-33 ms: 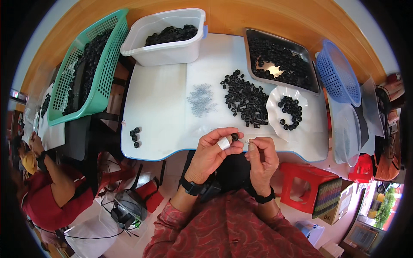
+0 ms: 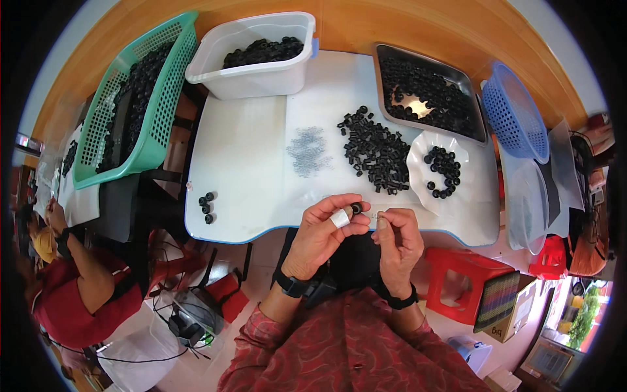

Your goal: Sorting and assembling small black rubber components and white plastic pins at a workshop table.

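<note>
Over the table's front edge, my left hand (image 2: pixel 319 236) is closed on a small round black part (image 2: pixel 356 208), held between thumb and fingers. White tape (image 2: pixel 339 218) wraps one finger of that hand. Close beside it, my right hand (image 2: pixel 400 245) pinches something tiny and pale between thumb and forefinger, too small to make out. Ahead of the hands lies a heap of short black cylindrical pieces (image 2: pixel 375 153). To its left are scattered tiny grey pieces (image 2: pixel 308 152). A white scalloped plate (image 2: pixel 418 163) at the right holds several round black parts (image 2: pixel 447 171).
A white tub (image 2: pixel 261 81), a green basket (image 2: pixel 153 130) and a metal tray (image 2: pixel 431 124) hold black parts. Several black parts (image 2: pixel 208 208) sit at the table's left. A blue basket (image 2: pixel 516 111) and red stool (image 2: pixel 457 281) are right; a person in red (image 2: pixel 85 294) sits left.
The table and its containers appear shifted very slightly to the right in the picture. Both hands keep nearly the same pose and grip.
</note>
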The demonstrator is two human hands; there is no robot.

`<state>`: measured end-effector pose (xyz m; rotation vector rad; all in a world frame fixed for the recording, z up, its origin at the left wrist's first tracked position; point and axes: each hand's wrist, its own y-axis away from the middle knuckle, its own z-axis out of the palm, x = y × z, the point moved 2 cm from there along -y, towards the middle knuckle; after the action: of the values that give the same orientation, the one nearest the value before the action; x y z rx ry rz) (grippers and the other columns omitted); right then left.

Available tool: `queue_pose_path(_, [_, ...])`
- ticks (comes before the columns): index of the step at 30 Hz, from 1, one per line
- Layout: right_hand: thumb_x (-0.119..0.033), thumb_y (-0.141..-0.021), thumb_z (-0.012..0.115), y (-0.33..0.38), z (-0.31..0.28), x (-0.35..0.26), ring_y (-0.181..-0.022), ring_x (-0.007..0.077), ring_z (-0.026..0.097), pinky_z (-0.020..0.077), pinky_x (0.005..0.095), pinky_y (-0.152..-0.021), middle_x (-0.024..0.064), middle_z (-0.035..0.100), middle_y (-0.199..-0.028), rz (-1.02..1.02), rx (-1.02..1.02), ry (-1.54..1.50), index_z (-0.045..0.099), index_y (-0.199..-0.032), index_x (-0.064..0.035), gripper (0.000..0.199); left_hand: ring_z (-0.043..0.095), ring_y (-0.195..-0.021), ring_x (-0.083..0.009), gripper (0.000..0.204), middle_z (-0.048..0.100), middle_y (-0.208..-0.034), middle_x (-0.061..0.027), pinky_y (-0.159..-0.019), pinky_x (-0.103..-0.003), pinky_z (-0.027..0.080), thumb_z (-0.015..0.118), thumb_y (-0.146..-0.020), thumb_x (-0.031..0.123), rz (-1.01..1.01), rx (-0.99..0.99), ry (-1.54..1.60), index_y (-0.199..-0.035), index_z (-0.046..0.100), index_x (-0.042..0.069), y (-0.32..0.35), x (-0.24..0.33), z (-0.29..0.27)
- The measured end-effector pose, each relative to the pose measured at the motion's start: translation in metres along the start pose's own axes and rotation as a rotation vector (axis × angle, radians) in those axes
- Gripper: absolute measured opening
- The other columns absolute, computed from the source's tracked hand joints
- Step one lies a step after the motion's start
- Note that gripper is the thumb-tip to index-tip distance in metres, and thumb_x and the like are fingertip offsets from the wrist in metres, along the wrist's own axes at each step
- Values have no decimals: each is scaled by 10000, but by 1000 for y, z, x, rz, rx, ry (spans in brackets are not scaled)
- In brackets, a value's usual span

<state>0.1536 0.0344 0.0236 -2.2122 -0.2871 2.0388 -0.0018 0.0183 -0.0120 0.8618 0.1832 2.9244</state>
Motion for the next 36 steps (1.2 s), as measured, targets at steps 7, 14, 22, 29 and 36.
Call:
queue_pose_path(7, [-13,-940,680,5,17,3,-723,91,578,456,221,-624,72,609,-996,-70,-94,49,673,-1030,6,92,720,-956,-219,329,663,-1203,-231,-849,-328,623,557,-1000,29,29,0,164,-1317,580,-54,13,-3,-10])
queue_pose_path(14, [-3,-933,686,6,26,-1,-720,106,582,459,232,-617,79,605,-982,-84,-100,75,678,-1030,9,98,702,-991,-233,303,661,-1200,-216,-868,-336,614,573,-1000,40,56,75,136,-1290,601,-42,24,-2,-18])
queue_pose_path(22, [4,-936,678,9,30,-3,-715,110,608,483,233,-621,81,604,-995,-82,-140,84,673,-1042,17,107,693,-1031,-238,304,657,-1220,-196,-913,-343,604,628,-964,14,134,118,81,-1265,622,-26,33,-1,-26])
queue_pose_path(29, [3,-938,676,11,32,-2,-726,108,601,486,231,-635,81,607,-999,-93,-157,84,681,-1039,16,102,685,-1037,-217,296,628,-1306,-201,-943,-344,592,634,-950,-13,142,113,37,-1246,640,-18,35,2,-19])
queue_pose_path(36, [11,-941,669,12,34,-2,-749,116,630,507,236,-648,90,606,-1005,-86,-167,57,671,-1044,26,105,679,-1051,-213,292,650,-1254,-178,-933,-339,593,649,-936,-24,161,100,27,-1228,652,-13,34,-4,-28])
